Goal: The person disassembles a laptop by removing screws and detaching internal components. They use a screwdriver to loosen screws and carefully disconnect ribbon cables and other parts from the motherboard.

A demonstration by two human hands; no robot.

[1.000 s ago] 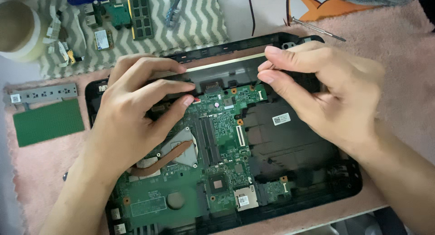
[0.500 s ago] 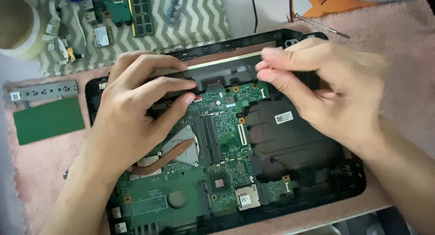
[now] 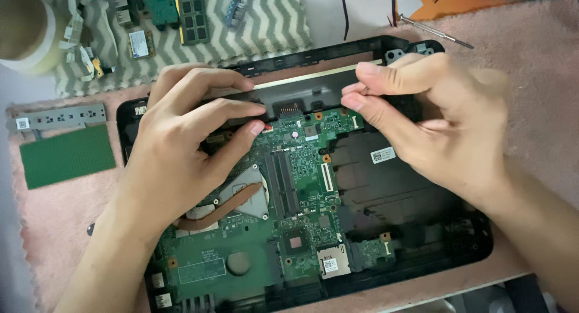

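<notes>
An opened black laptop base (image 3: 422,252) lies on a pink towel, with its green motherboard (image 3: 301,204) exposed and a copper heat pipe (image 3: 223,207) across it. My left hand (image 3: 181,150) rests on the board's upper left, fingertips pressing at the far edge near a small red-tipped connector (image 3: 265,128). My right hand (image 3: 434,126) hovers over the upper right of the base, thumb and forefinger pinched together at the far rim; what they pinch is too small to see.
A green circuit panel (image 3: 66,156) and a grey metal strip (image 3: 57,117) lie left of the laptop. Memory modules and small boards (image 3: 175,14) sit on a zigzag cloth behind. A tape roll (image 3: 24,32) is at far left, a screwdriver (image 3: 434,31) at far right.
My right hand has drawn slightly toward the far rim with its fingers pinched tighter. My left hand stays in place on the board.
</notes>
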